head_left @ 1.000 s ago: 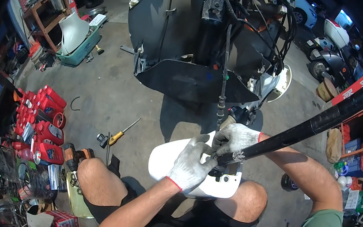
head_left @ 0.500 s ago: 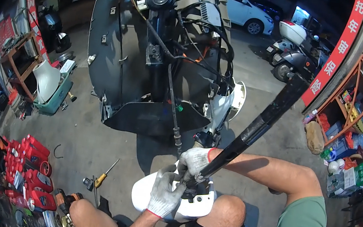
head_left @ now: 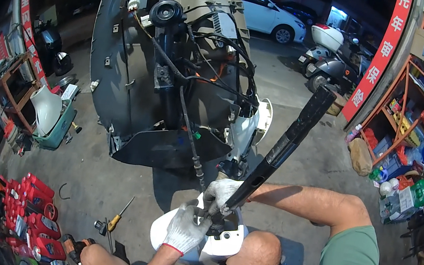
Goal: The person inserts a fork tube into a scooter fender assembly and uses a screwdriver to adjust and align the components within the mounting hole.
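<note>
A white plastic shell (head_left: 162,230), apparently a scooter cover, rests against my knees. Out of its top slants a long black tube (head_left: 282,149), leaning up to the right. My right hand (head_left: 220,194), in a grey-white knit glove, reaches in from the far side, its fingers curled at the tube's lower end. My left hand (head_left: 185,231), gloved alike, lies over the shell's left side. Its fingertips are bent together beside the tube's base; what they pinch is hidden. Black fittings (head_left: 216,227) show where tube and shell meet.
Ahead stands a stripped scooter front (head_left: 156,96) with bare cables and a horn. A yellow-handled screwdriver (head_left: 118,217) lies on the floor to the left, near red bottles (head_left: 42,222). Loaded orange shelves (head_left: 388,138) line the right. A green bin (head_left: 57,130) stands left.
The view has shifted slightly, so the scooter front and the surroundings sit further left. The tube leans much as before, and both hands stay at its base with small finger movements.
</note>
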Demonstrator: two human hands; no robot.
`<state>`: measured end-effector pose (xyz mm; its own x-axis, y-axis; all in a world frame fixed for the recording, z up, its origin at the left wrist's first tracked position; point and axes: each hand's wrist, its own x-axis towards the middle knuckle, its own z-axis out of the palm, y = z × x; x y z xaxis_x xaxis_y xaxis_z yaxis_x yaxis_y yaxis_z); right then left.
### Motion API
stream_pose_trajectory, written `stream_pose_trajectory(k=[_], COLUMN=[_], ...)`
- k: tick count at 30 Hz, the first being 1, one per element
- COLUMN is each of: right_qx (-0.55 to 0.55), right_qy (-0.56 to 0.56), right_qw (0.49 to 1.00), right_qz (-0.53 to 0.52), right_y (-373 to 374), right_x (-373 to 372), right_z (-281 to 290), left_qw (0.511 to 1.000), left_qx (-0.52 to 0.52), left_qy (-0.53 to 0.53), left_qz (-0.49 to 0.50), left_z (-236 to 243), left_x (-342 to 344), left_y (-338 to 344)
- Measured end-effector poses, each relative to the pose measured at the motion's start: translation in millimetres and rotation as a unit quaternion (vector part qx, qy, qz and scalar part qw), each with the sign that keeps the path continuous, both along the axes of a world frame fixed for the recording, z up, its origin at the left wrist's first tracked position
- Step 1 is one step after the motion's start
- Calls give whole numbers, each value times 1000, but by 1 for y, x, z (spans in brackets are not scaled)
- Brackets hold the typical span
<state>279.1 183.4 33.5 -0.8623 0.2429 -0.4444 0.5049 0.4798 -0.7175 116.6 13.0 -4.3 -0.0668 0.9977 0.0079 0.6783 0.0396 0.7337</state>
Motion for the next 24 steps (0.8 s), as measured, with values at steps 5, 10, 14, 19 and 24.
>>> stream_pose_trajectory(k=[5, 10, 14, 19, 24], right_qx=[-19, 5, 12, -9, -3], right_qy=[36, 44, 25, 7, 3], right_qw=[999, 999, 999, 1000, 1000], right_qz=[0, 13, -18, -28, -17], right_y=[3, 6, 2, 2, 1], right_x=[2, 5, 2, 3, 3], right_z=[-2, 5, 10, 1, 2], left_qw=[992, 994, 996, 999, 997], left_qx=[-53, 27, -5, -4, -16], left_qy=[-113, -102, -86, -36, -62], left_qz=[19, 8, -13, -34, -49], left_z=[-11, -23, -6, -13, -13], left_x=[-1, 1, -6, -5, -5], left_y=[5, 7, 2, 3, 2])
